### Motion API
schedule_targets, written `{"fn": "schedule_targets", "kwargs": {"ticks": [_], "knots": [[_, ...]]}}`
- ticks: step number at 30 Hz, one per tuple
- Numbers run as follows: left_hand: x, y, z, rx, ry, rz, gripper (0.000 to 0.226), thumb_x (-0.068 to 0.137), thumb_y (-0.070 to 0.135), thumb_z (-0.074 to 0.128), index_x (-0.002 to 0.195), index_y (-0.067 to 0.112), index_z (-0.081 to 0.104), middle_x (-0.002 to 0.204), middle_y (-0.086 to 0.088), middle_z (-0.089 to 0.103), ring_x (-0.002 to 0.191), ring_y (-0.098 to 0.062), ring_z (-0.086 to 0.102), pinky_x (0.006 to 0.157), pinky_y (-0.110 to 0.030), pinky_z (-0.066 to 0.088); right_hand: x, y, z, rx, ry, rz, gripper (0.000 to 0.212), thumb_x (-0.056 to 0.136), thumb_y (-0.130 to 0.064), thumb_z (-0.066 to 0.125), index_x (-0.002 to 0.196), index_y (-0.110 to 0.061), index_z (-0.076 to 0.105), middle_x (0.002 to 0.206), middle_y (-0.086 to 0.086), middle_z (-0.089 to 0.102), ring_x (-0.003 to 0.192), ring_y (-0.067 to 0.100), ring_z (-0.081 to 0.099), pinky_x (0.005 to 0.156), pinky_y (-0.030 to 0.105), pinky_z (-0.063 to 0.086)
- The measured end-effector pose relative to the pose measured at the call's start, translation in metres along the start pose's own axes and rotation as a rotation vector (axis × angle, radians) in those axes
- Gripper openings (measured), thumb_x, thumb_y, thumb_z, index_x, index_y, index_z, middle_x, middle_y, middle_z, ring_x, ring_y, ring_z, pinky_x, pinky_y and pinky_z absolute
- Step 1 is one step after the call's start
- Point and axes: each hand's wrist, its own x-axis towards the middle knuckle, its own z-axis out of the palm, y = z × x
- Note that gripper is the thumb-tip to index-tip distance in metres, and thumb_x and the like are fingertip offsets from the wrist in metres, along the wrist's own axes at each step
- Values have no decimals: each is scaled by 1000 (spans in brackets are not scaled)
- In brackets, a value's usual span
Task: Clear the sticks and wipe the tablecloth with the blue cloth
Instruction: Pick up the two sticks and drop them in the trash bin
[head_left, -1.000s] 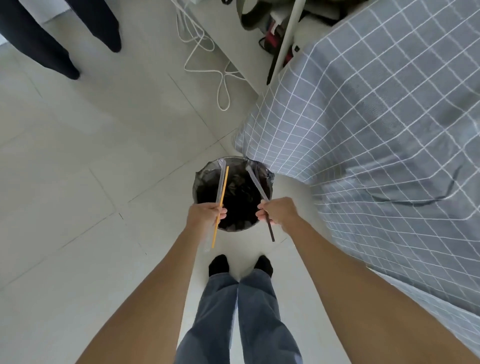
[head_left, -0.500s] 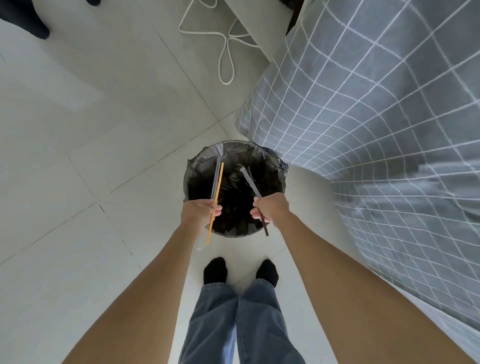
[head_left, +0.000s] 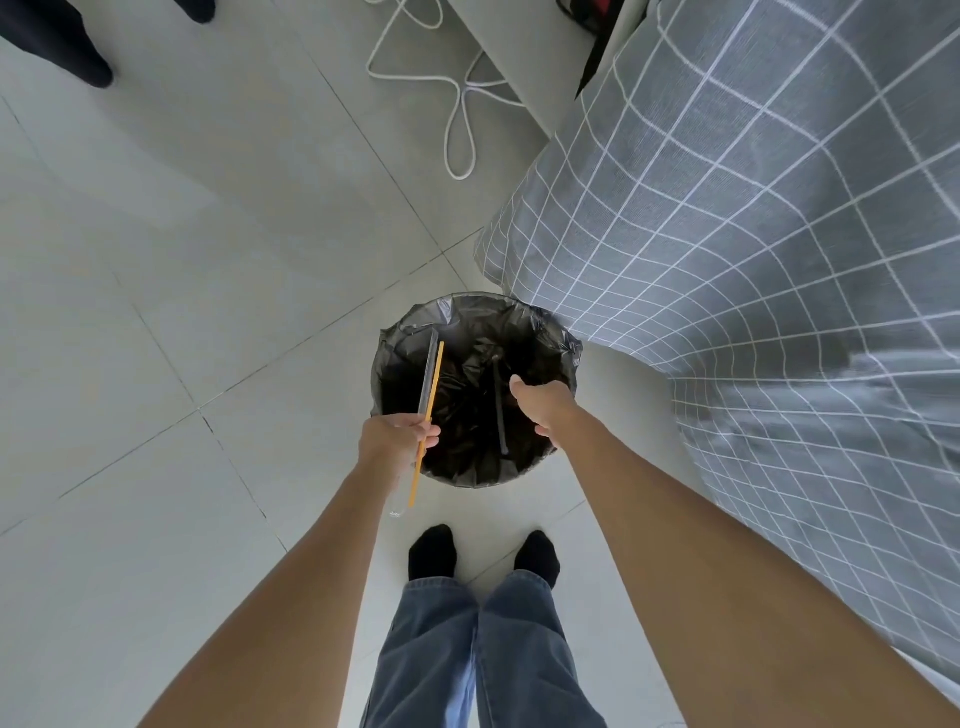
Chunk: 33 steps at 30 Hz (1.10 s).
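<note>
Left hand (head_left: 396, 439) pinches two sticks, one orange stick (head_left: 427, 420) and one grey stick (head_left: 429, 370), their far ends tilted toward 12 o'clock over the bin (head_left: 566, 347), evidently so they fall inside on release. Right hand (head_left: 543, 405) hangs over the bin mouth with fingers relaxed and holding nothing; a dark stick (head_left: 500, 410) lies below it, apparently inside the black liner, though contrast is poor. The checked tablecloth (head_left: 769, 249) drapes off the bench at 2 o'clock, unwiped in my judgement; no blue cloth is in view.
</note>
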Motion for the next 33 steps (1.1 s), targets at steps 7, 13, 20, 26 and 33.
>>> {"fn": "schedule_targets", "kwargs": {"ticks": [7,13,20,26,33], "knots": [[6,7,12,12,-16,-83,25,92,23,59,101,1,65,92,-8,67,83,-16,65,81,-31,55,5,8,-5,35,-9,3,70,91,-52,49,142,-6,34,141,9,43,119,27,49,103,38,43],[-5,14,20,720,-66,160,59,101,40,31,152,15,14,159,-10,10,146,-30,12,115,-42,18,3,15,-14,-121,-17,-71,61,95,-51,40,128,1,48,117,11,56,104,27,54,106,38,38],[-38,31,14,1180,-34,358,62,101,42,25,151,9,8,159,-13,2,147,-27,4,117,-49,15,-42,9,-25,-495,-41,-230,63,100,-49,27,144,-6,34,149,12,36,135,31,34,110,37,28],[-103,69,-2,1249,3,383,62,101,43,24,151,10,9,159,-11,3,147,-25,6,115,-45,15,-112,-1,-43,-770,-6,-359,64,99,-46,31,151,-12,15,154,9,26,141,28,25,111,40,28],[-208,116,-21,1282,43,473,62,100,41,26,151,10,10,160,-8,7,146,-23,9,115,-45,15,-218,-24,-78,-928,135,-495,63,99,-44,33,149,-10,18,150,11,30,139,28,25,109,43,29]]}}
